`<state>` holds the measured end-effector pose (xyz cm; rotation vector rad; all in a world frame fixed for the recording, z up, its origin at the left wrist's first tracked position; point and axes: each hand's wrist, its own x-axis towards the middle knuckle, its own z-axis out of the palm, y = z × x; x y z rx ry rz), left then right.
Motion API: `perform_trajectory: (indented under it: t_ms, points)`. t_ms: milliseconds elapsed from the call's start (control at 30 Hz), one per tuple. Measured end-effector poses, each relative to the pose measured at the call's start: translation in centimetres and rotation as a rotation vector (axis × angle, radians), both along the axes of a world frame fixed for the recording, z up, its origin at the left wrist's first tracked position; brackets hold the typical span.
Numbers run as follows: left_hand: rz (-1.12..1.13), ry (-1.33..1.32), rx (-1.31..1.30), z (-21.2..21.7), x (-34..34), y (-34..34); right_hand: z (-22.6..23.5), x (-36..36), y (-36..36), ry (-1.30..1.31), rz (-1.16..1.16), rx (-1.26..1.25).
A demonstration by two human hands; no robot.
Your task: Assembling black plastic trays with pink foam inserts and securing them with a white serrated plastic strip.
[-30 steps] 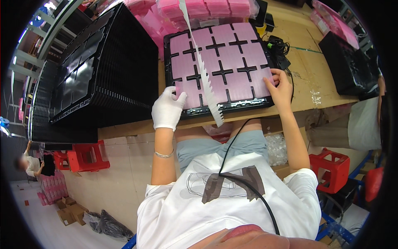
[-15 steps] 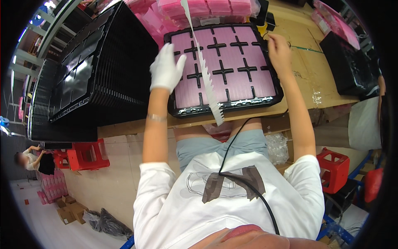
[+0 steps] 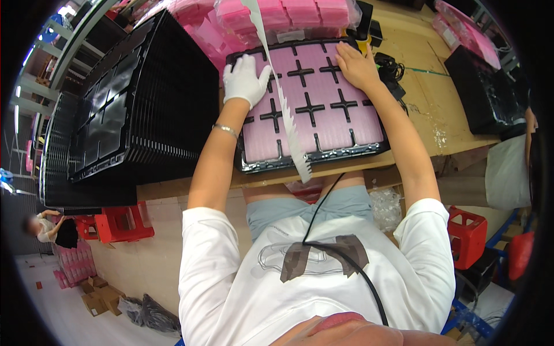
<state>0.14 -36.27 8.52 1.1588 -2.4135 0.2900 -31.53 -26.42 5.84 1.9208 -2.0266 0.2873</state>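
Observation:
A black tray (image 3: 311, 163) filled with flat pink packets (image 3: 337, 124) lies on the wooden table (image 3: 430, 124) in front of me. My left hand (image 3: 244, 79), in a white glove, lies flat on the packets at the tray's far left. My right hand (image 3: 356, 64), bare, presses flat on the packets at the far right. A long white serrated strip (image 3: 283, 104) hangs down over the middle of the tray.
Tall stacks of black trays (image 3: 144, 109) stand to the left. Bundles of pink packets (image 3: 300, 12) lie behind the tray. Another black tray (image 3: 485, 92) sits at the right, cables (image 3: 392, 72) beside it. Red crates (image 3: 121, 222) stand on the floor; another person (image 3: 46, 228) crouches far left.
Both hands have slid from the tray's near edge up to its far end, staying flat on the pink packets.

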Motion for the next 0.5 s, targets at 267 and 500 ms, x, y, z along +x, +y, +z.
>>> perform_trajectory:
  t_ms: [267,500]
  points:
    - [-0.172,0.122,0.141,1.4,6.1,10.2,2.9,1.8,11.0,-0.530,0.347,-0.327]
    - [-0.254,-0.239,0.359,5.8,10.7,20.3,4.1,3.5,23.2,-0.218,0.366,-0.023]
